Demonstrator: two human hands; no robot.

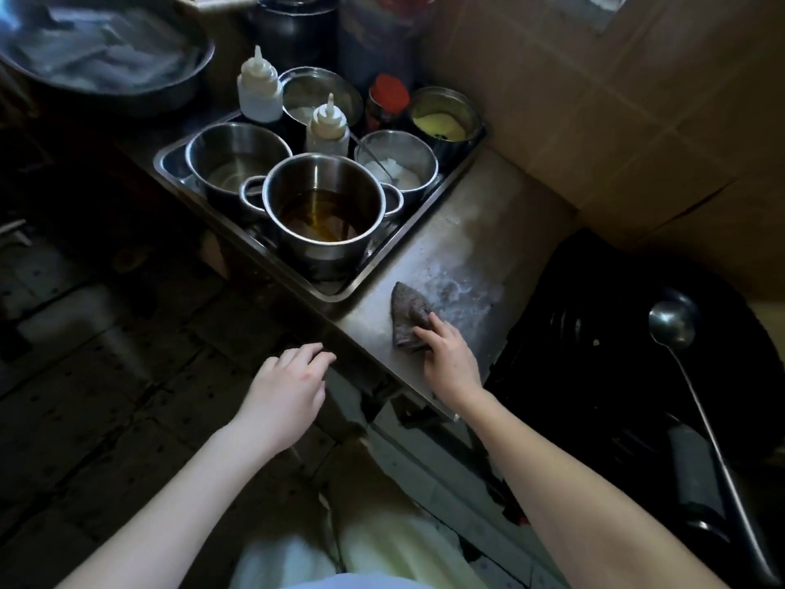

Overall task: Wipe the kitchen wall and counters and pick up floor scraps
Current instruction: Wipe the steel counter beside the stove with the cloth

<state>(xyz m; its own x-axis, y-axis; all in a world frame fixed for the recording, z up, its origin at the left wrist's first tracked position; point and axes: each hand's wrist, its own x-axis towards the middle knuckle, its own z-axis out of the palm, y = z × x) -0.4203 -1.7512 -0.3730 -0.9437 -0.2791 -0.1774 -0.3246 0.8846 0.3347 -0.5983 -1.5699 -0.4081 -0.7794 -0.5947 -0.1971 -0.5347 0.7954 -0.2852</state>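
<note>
Cardboard [616, 99] is seen lining the wall behind a steel desk [463, 231], whose bare top is streaked with pale smears. A black stove [594, 333] is set just right of the desk, and a long ladle [674, 323] is laid across it, bowl at the far end. A steel tray [163, 161] is set on the desk's left part, and the nearest pot [323, 206] in it is partly filled with dark oil.

The left hand [289, 384] is held before the desk's front edge, fingers loosely bent and apart, with nothing held. The right hand [450, 359] is pressed onto the near end of a dark cloth [408, 310], fingers slightly spread and laid over it. The cloth is laid on the desk near its front edge, between tray and stove. Its long axis is run away from the person, and its pointed end is turned towards the tray's near corner.
</note>
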